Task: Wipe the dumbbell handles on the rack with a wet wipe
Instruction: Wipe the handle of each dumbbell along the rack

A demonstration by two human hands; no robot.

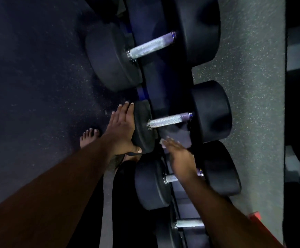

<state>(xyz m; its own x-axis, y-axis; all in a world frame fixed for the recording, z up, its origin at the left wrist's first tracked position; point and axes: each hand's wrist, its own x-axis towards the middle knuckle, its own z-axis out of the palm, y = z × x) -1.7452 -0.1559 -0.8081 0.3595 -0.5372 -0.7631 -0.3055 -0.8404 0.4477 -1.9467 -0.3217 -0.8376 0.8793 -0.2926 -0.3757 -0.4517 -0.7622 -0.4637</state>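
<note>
- Left hand (123,126) just left of centre, palm flat against the outer face of the middle dumbbell's near head (143,127); fingers straight, tips reaching toward 12 o'clock over the rim, thumb hooked under the lower edge at about 6 o'clock of that head.
- Middle dumbbell handle (169,119), knurled and silvery, bare and untouched, running toward 2 o'clock from the near head to the far head (211,111).
- Right hand (179,156) blurred, at 5 o'clock of that handle and apart from it, hovering above the lower dumbbell handle (170,178) and hiding its middle; fingers stretched toward 11 o'clock.
- Pale patch, seemingly the wet wipe (163,141), at the right fingertips; too blurred to tell whether pinched or merely under the fingers, so grip cannot tell.
- Top dumbbell handle (151,44) at 12 o'clock of the scene, between two large black heads.
- Fourth handle (190,223) at 6 o'clock, partly behind the right forearm.
- Rack (156,83), dark with a blue rail, lying under all the dumbbells along the 12-to-6 line.
- Bare foot (89,138) on dark speckled floor (38,86) at 9 o'clock of the left hand.
- Grey speckled flooring (253,86) at 3 o'clock, beyond the far heads.
- Red edge (255,218) at 5 o'clock near the right forearm.
</note>
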